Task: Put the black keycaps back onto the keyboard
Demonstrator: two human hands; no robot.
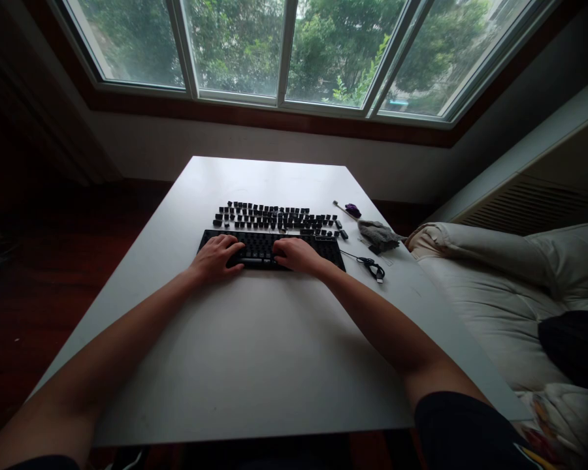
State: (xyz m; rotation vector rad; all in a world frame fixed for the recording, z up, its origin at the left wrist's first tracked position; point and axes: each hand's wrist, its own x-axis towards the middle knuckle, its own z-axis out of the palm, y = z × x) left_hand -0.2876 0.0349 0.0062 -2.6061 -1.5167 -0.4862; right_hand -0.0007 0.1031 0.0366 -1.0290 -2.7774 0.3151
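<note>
Fingers [234, 249] of the left hand [214, 258] lie loosely spread over the left end of a long black rectangular keyboard [259, 247], the thumb set apart from the index finger near the front edge; they rest on it without a closed grip. On the right hand [294, 253] the fingers are bent inward, tips down on the keyboard right of its middle, and whether anything small is pinched beneath them cannot be told. The keyboard lies flat across a smooth white tabletop [255, 365], with bare surface between it and the near edge. Just beyond it, small black loose keycaps [274, 217] stand in uneven rows. From its right side runs a thin black cable [371, 266], bundled in loops and ending in a plug. Farther right sit a crumpled grey cloth [378, 235], a slim pale stick [343, 209] and, beside the stick, a small dark purple object [353, 210] too small to identify. Daylight from a wide white-framed sliding window [238, 49] glosses the far part of the table; green foliage fills its panes. Under the window runs a reddish-brown wooden sill [255, 117] above a pale wall [186, 140]. Dark red wooden flooring [53, 281] shows at left, and a cream padded sofa [494, 287] stands along the right.
</note>
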